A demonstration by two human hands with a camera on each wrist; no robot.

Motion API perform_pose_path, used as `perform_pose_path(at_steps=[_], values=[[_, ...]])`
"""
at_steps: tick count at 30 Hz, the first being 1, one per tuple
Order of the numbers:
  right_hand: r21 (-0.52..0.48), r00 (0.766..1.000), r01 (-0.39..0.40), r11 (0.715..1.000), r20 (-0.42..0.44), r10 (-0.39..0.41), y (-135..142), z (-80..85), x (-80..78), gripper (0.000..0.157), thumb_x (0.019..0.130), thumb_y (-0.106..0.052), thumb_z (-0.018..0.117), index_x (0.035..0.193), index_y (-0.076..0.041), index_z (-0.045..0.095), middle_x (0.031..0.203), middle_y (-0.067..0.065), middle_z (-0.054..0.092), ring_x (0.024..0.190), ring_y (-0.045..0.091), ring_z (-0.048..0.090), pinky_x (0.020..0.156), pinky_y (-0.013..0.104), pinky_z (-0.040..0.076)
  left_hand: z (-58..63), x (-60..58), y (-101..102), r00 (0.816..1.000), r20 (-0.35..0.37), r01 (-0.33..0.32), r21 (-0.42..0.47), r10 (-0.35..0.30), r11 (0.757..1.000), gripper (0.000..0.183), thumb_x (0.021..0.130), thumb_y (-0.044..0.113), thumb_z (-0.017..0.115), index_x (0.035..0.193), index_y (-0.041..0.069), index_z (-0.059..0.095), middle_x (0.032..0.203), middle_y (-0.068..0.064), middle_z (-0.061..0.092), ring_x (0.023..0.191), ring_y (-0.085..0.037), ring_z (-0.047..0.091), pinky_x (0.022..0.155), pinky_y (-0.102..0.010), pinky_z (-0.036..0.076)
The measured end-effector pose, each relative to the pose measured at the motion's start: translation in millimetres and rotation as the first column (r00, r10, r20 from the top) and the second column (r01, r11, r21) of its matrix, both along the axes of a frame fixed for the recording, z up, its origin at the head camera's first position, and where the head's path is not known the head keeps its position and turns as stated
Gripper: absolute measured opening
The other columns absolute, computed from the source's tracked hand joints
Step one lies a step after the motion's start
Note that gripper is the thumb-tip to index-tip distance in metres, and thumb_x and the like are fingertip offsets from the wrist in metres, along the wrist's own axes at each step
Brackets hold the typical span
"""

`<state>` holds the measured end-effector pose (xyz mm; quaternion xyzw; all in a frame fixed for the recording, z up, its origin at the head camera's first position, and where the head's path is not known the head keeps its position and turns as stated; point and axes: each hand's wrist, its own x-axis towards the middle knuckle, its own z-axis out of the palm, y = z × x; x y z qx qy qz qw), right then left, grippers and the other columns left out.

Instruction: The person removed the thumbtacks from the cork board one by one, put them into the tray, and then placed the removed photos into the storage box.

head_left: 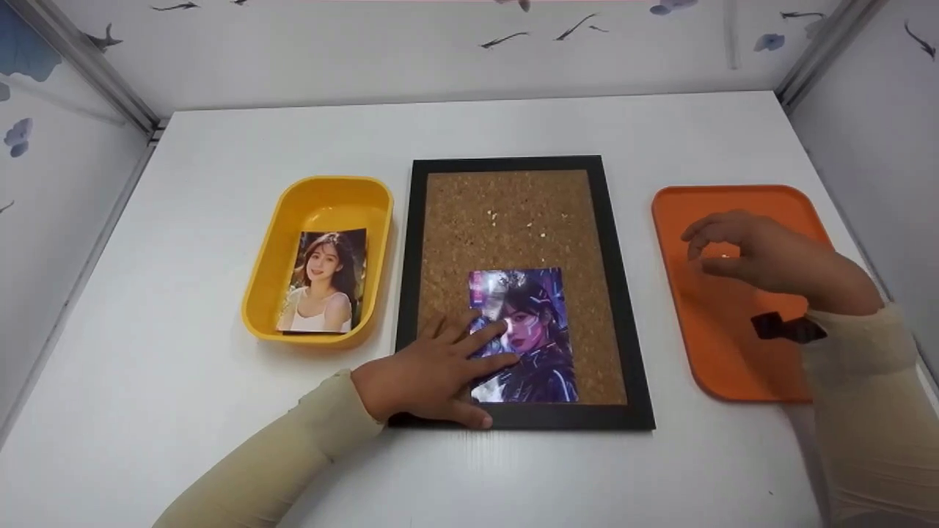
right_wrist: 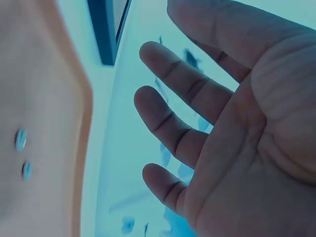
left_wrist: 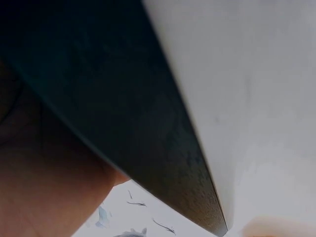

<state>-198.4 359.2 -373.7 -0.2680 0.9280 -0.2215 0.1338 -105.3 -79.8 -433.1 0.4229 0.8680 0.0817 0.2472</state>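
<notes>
My left hand [head_left: 433, 370] lies with fingers spread on a purple glossy picture card [head_left: 539, 374] of a figure with neon lights. The card is on the lower part of a black-framed cork board [head_left: 506, 235], and the thumb rests on the frame's front edge. Over the orange tray [head_left: 708, 359] hovers my right hand [head_left: 755, 253], fingers loosely bent and apart. Its palm and fingers [right_wrist: 163, 116] hold nothing in the right wrist view. Small shiny round pieces [right_wrist: 20, 139] lie on the tray; their kind is unclear.
Left of the board stands a yellow bin [head_left: 257, 293] with a portrait photo [head_left: 323, 286] inside. Small pale specks [head_left: 492, 217] mark the cork. All of this sits on a white table [head_left: 293, 139] with patterned panels at its back and sides.
</notes>
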Motion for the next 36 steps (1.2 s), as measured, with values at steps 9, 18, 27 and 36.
perform_pose_path(at_steps=[9, 18, 27, 36], values=[[-0.035, 0.998, -0.057, 0.998, -0.006, 0.057, -33.2, 8.0, 5.0, 0.026, 0.09, -0.002, 0.072, 0.109, -0.019, 0.066, 0.123, -0.002, 0.06, 0.114, 0.018, 0.052, 0.088, 0.045, 0.048, 0.5, -1.3, 0.1, 1.0, 0.027, -0.006, -0.008, 0.007, 1.0, 0.085, 0.088, 0.072, 0.053, 0.157, 0.046, 0.011, 0.166, 0.003, -0.008, 0.15, -0.033, -0.014, 0.114, -0.063, -0.006], [-0.03, 0.977, -0.195, 0.98, -0.096, 0.191, -60.2, 9.9, 5.8, 0.023, 0.089, -0.005, 0.074, 0.108, -0.016, 0.067, 0.12, -0.001, 0.061, 0.112, 0.019, 0.052, 0.088, 0.045, 0.049, 0.7, -0.9, -0.5, 0.999, 0.03, -0.014, -0.009, 0.014, 1.0, 0.086, 0.087, 0.073, 0.053, 0.157, 0.046, 0.011, 0.166, 0.004, -0.007, 0.15, -0.033, -0.014, 0.115, -0.062, -0.005], [-0.034, 0.976, -0.217, 0.976, -0.043, 0.215, -84.9, 6.9, 2.3, 0.022, 0.091, -0.008, 0.072, 0.111, -0.014, 0.065, 0.118, -0.003, 0.061, 0.111, 0.021, 0.056, 0.087, 0.045, 0.053, -0.6, -0.6, -0.5, 1.0, 0.013, -0.004, 0.003, 0.004, 1.0, 0.086, 0.088, 0.073, 0.052, 0.157, 0.045, 0.012, 0.166, 0.003, -0.008, 0.15, -0.033, -0.013, 0.114, -0.063, -0.006], [-0.048, 0.963, -0.266, 0.963, -0.061, 0.263, -105.4, 1.0, -4.5, 0.023, 0.091, -0.004, 0.071, 0.112, -0.012, 0.065, 0.113, 0.002, 0.062, 0.1, 0.022, 0.057, 0.081, 0.042, 0.055, -1.2, -1.1, -0.1, 1.0, 0.0, 0.001, -0.012, -0.001, 1.0, 0.086, 0.087, 0.074, 0.051, 0.157, 0.045, 0.011, 0.166, 0.002, -0.009, 0.15, -0.035, -0.012, 0.114, -0.063, -0.006]])
